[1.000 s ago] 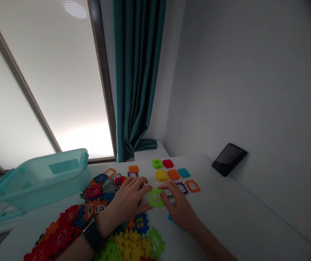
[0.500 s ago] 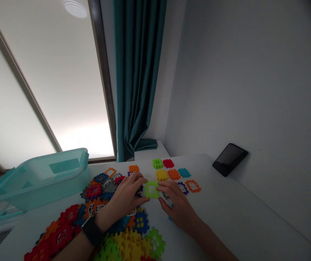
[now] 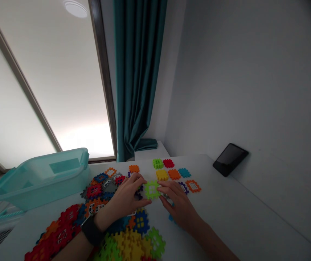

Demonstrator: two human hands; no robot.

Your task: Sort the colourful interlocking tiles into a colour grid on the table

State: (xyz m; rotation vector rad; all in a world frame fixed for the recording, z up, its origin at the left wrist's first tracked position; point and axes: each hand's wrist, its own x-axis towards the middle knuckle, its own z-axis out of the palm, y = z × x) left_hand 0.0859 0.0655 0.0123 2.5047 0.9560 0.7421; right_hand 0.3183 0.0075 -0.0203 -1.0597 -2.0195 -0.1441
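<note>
Between my two hands is a lime-green interlocking building tile (image 3: 152,189) with notched edges and a window pattern in its middle. My left hand (image 3: 128,192), with a dark watch (image 3: 91,230) on its wrist, pinches the tile's left side. On the right side, the fingers of my right hand (image 3: 177,203) close on its edge. Beneath and beside my left arm lies a heap of mixed tiles, with a blue tile (image 3: 141,221) and a stack of yellow tiles (image 3: 130,244) nearest. A light-blue piece shows partly behind my right hand.
Beyond my hands lie separate tiles: green (image 3: 158,164), red (image 3: 168,163), yellow (image 3: 162,175), orange (image 3: 174,174) and blue (image 3: 184,172). A teal plastic bin (image 3: 43,194) stands at the left. A black tablet (image 3: 230,159) leans against the wall at right. Red tiles (image 3: 62,233) are piled at front left.
Very little differs. The green tile stays between both hands, and my fingers have shifted slightly along its edges.
</note>
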